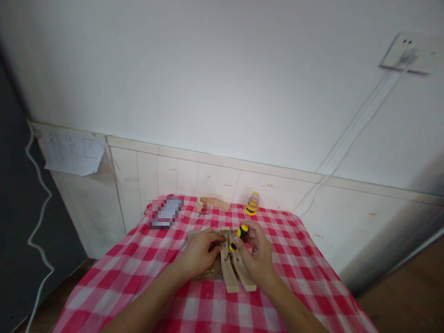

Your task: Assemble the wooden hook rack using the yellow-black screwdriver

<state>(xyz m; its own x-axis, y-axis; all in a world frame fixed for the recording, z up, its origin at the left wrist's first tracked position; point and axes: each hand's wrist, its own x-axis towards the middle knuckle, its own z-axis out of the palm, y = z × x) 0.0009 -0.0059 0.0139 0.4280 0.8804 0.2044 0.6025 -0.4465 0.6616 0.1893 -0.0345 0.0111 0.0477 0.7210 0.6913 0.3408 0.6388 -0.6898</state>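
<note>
My right hand (258, 254) is closed around a yellow-and-black screwdriver (242, 231), whose lower end points down at two curved wooden pieces. These pieces, a left one (229, 274) and a right one (245, 274), lie side by side with small dark metal fittings on them. My left hand (201, 252) has its fingers curled against the left wooden piece, thumb and forefinger close together at its edge. Beneath the left hand and the wood is a brownish, shiny flat package (212, 272). The screwdriver's tip is too small to make out.
Another curved wooden piece (217, 203) stands at the table's back edge, with thin dark items (203, 214) near it. A yellow cone-shaped screwdriver bit holder (252, 203) is to its right. A blurred-out phone-like slab (168, 212) lies at the back left of the checkered tablecloth (277, 277).
</note>
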